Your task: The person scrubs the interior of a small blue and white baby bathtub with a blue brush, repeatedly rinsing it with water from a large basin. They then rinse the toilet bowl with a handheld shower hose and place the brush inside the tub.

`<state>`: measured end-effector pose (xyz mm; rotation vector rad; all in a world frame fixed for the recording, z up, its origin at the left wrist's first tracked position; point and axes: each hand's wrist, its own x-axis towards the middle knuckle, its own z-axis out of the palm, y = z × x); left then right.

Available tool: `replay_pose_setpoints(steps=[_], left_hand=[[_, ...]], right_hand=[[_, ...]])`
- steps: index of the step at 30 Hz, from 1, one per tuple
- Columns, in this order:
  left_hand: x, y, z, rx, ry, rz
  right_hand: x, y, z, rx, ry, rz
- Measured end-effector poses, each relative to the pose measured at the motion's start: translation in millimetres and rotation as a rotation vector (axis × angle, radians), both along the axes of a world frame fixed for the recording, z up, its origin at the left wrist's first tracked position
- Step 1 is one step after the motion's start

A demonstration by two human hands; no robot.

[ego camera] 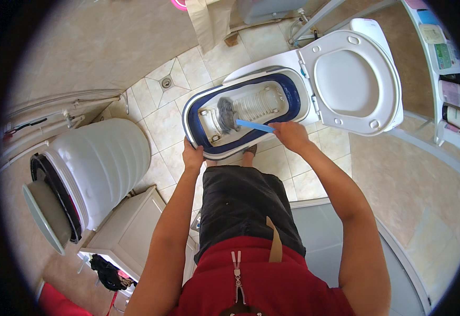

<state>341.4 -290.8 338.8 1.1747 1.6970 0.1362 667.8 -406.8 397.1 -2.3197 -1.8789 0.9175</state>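
Note:
An oval collapsible plastic basin (295, 98), white with a navy wall and ribbed floor, lies over the front of the toilet bowl (245, 70). I cannot tell whether it rests there. My left hand (193, 155) grips its rim at the near left corner. Across the near right rim, my right hand (292, 134) holds a flat light-blue handle (255, 126). At the handle's far end, a grey fibrous head (227, 112) is inside the basin. It looks like a brush or small mop; which one is unclear.
The toilet seat and lid (348, 83) stand raised at right. A floor drain (167, 82) lies beyond the basin to the left. A large white plastic barrel (107, 158) and a cabinet (131, 233) are at left. Shelves with bottles (457, 94) line the right side.

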Motion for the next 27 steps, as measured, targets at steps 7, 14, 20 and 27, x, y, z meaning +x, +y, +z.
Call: replay_pose_setpoints(steps=[7,14,20,27], left_hand=[[-5,-4,6,-0.117,-0.048,0.015],[-3,-5,15,-0.052,-0.001,-0.037],[-6,-7,27,-0.131,-0.004,0.004],[-10,-14,20,-0.043,-0.035,0.027]], right_hand=[[-78,4,-16,-0.578,1.361,-1.145],[-127,9,-42,-0.277,0.930,-1.085],[-101,9,-35,-0.382,1.178,-1.355],[-132,22,2,-0.567,1.395,-1.068]])
